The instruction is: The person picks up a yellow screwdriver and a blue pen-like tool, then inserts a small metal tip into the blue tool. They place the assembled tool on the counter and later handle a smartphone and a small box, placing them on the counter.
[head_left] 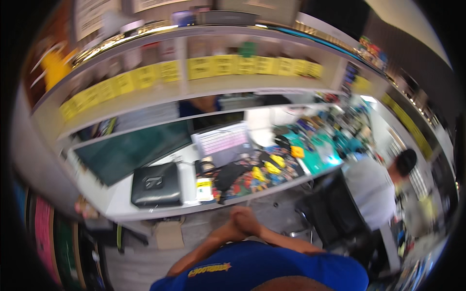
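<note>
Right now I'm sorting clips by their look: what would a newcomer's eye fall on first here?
First, the row of yellow labels along the shelf above the desk. Below it, an open laptop glows beside a dark monitor, with a black case in front of the monitor. Nearest the camera, the left hand and right hand are clasped together, holding nothing.

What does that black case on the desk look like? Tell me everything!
The black case is a squarish, soft-looking bag with rounded corners and a pale emblem on its top. It lies flat and closed on the white desk, near the front edge, below the dark monitor. Neither hand touches it; the hands are clasped together in front of the desk.
</note>
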